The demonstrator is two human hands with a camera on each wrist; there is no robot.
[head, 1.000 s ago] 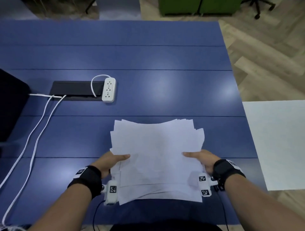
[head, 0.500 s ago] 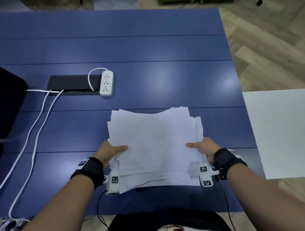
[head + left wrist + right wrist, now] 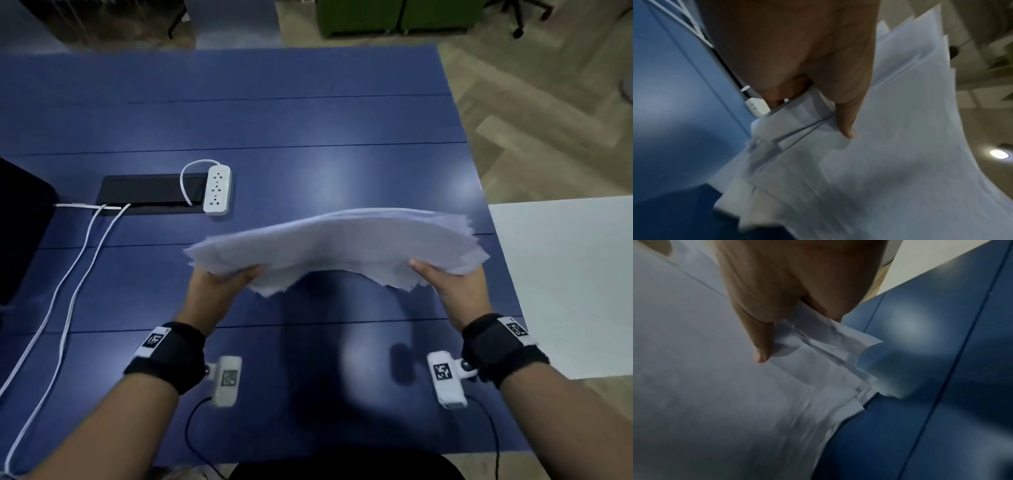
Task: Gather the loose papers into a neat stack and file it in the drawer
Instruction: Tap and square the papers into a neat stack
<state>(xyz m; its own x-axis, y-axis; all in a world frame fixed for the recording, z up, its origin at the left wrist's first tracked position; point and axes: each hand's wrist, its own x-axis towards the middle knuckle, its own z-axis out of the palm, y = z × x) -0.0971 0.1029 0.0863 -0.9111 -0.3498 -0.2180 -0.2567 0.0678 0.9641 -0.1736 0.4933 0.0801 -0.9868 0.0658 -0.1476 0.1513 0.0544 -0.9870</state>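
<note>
Above blue table (image 3: 308,120): paper stack (image 3: 342,243) pinched by left grip (image 3: 219,284), right grip (image 3: 455,287)

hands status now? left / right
Left hand: holding the left edge of the paper stack, thumb on top, lifted off the blue table.
Right hand: holding the stack's right edge the same way.

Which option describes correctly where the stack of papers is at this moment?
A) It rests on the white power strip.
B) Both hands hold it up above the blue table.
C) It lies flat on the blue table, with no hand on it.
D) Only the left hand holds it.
B: the left hand and the right hand each grip one side of the stack of papers, which sags in the air above the blue table.
</note>
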